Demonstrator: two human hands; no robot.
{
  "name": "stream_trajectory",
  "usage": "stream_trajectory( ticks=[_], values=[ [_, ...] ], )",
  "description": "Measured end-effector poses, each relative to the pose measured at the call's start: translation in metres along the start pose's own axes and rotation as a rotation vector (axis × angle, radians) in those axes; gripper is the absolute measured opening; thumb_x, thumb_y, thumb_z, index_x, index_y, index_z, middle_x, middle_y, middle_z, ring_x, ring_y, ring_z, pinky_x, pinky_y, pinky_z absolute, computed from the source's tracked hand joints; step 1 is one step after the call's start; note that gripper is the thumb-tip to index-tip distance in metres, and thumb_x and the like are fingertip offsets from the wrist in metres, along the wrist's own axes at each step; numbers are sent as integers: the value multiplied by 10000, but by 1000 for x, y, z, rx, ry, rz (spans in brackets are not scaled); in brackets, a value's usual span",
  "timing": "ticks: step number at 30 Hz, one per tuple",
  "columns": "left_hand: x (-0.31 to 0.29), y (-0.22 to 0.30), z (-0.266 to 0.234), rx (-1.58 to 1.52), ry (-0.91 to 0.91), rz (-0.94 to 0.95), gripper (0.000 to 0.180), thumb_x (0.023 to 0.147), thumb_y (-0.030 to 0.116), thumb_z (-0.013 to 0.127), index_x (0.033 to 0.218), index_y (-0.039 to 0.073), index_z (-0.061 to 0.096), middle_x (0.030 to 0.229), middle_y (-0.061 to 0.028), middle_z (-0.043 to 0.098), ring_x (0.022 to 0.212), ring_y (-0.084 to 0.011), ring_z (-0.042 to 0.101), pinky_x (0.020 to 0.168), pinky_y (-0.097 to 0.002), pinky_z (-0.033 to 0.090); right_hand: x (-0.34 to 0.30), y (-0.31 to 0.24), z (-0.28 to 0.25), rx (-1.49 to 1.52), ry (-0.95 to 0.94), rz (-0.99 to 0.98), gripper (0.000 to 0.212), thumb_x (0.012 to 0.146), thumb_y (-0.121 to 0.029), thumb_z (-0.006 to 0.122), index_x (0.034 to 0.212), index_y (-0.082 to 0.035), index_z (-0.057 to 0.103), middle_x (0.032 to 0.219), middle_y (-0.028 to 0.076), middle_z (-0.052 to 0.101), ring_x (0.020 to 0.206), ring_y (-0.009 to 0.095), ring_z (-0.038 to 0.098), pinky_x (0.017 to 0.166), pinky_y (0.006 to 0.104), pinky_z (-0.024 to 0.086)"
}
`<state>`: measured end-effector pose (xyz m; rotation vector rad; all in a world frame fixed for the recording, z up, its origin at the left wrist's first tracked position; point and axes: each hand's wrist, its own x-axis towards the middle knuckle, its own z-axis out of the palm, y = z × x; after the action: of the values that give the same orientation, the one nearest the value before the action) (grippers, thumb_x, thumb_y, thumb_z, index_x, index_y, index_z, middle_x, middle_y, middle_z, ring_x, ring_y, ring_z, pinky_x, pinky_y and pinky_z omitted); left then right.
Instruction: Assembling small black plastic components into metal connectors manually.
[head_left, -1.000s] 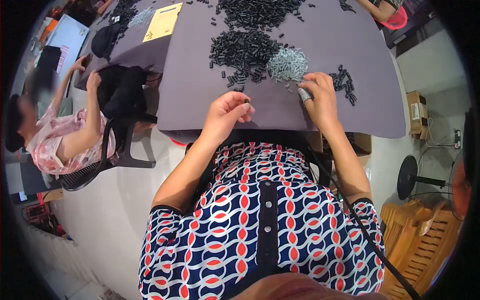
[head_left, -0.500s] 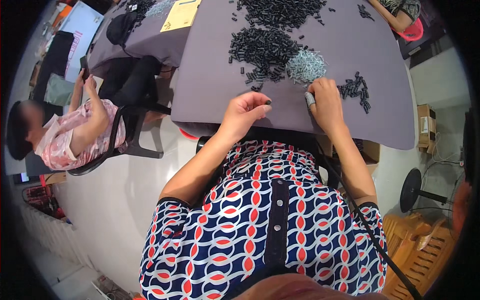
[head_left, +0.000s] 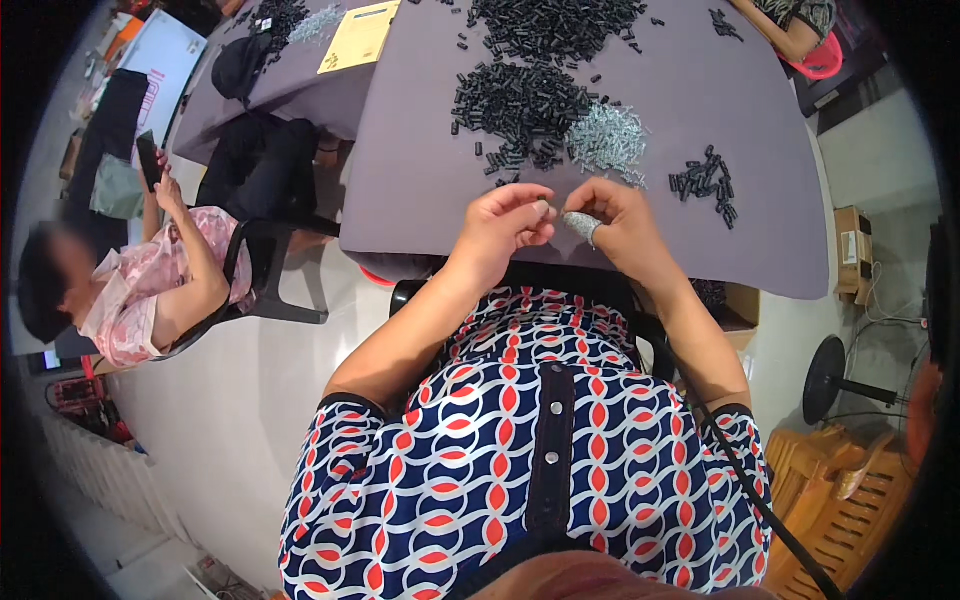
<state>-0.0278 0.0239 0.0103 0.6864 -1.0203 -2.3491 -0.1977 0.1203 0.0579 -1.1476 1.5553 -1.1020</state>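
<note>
A yellow rectangular sheet (head_left: 358, 37) lies flat on the grey tabletop (head_left: 760, 130), far up and to the left of the left grip (head_left: 510, 220). A brown cardboard box (head_left: 853, 250) stands on the floor past the tabletop's right edge, well to the right of the right grip (head_left: 615, 222). A dark phone (head_left: 148, 160), its screen too small to make out, is held up by a seated person far to the left. A pale, pink-edged board (head_left: 160, 60) stands beyond it.

Both hands (head_left: 565, 225) pinch perhaps a silvery part (head_left: 580, 225).
</note>
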Motion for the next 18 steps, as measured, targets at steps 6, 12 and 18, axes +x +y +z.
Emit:
stream_trajectory(
  ticks=[6,12,18],
  values=[
    [4,-11,-8,-330,-5,-124,147,952,101,646,1085,48,679,876,-20,670,769,-116,637,701,-262,530,1,3,10,-83,94,-119,122,835,60,652,947,12,643,866,9,672,819,69,621,717,239,506],
    [-6,-10,-6,-138,-13,-77,142,928,90,679,1057,33,679,870,-25,679,753,-98,635,686,-247,522,2,-4,7,-96,69,-91,129,827,63,659,947,16,647,841,9,666,798,73,611,711,234,498],
    [-19,-16,-17,469,-153,123,136,932,82,661,1027,-16,658,819,-10,649,732,-60,595,696,-212,499,-5,-16,5,-145,-130,-43,193,798,145,601,959,47,643,961,37,643,908,105,640,835,249,513]
  ],
)
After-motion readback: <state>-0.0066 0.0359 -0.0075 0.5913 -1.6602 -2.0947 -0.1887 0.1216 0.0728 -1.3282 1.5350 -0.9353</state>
